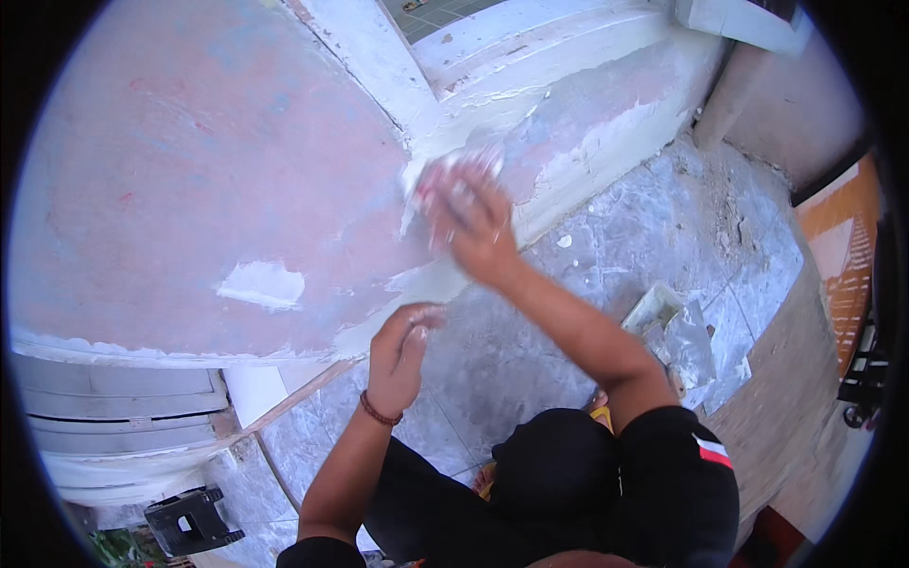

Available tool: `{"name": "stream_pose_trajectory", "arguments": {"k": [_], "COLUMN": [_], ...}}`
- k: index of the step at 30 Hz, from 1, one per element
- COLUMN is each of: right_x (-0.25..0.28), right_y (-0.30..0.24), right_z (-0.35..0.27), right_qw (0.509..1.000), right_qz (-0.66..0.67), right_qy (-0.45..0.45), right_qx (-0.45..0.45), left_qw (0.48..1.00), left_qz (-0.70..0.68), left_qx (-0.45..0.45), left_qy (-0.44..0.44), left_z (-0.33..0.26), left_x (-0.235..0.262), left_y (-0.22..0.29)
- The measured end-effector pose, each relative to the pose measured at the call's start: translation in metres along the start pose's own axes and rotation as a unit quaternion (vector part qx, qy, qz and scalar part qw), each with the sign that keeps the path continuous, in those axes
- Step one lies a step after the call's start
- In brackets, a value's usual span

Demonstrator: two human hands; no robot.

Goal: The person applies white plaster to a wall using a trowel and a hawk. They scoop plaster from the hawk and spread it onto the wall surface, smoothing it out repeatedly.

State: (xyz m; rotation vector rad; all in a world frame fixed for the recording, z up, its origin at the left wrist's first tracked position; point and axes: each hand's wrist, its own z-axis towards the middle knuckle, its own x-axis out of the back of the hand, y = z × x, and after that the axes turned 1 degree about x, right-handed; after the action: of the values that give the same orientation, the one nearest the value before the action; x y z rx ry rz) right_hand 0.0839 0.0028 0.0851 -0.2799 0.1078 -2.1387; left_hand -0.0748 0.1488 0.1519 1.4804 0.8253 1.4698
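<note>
My right hand (478,232) is pressed to the pink, patchy wall (237,170), just below the foot of a white frame post (393,71). Under its fingers lies a reddish piece smeared with white (436,185); motion blur hides whether it is sandpaper or cloth. White filler (412,175) shows around that spot. Lower and to the left, my left hand (400,355) is held before the wall's bottom edge. Its whitened fingers are stretched out, the thumb a little apart, with nothing visible in them. A separate white patch (265,284) is on the wall to its left.
On the grey tiled floor (445,388), right of my knees, sit an open tub (653,308) and a grey flat sheet (689,346). Debris (734,222) lies near the right corner pipe (729,99). A black plastic stool (189,521) stands at lower left.
</note>
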Motion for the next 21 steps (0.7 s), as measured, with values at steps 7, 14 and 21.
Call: {"name": "stream_pose_trajectory", "arguments": {"k": [7, 14, 21], "right_x": [0.092, 0.042, 0.021], "right_y": [0.07, 0.02, -0.05], "right_z": [0.025, 0.045, 0.033], "right_qw": [0.93, 0.934, 0.993], "right_qz": [-0.019, -0.027, 0.026], "right_qy": [0.069, -0.036, -0.04], "right_qx": [-0.361, -0.354, -0.111], "left_qw": [0.996, 0.999, 0.997], "left_qz": [-0.057, -0.005, 0.044], "left_qx": [0.063, 0.032, 0.053], "left_qy": [0.015, -0.002, -0.021], "left_z": [-0.033, -0.028, -0.036], "left_x": [-0.002, -0.003, 0.005], "left_y": [-0.039, -0.045, -0.063]}}
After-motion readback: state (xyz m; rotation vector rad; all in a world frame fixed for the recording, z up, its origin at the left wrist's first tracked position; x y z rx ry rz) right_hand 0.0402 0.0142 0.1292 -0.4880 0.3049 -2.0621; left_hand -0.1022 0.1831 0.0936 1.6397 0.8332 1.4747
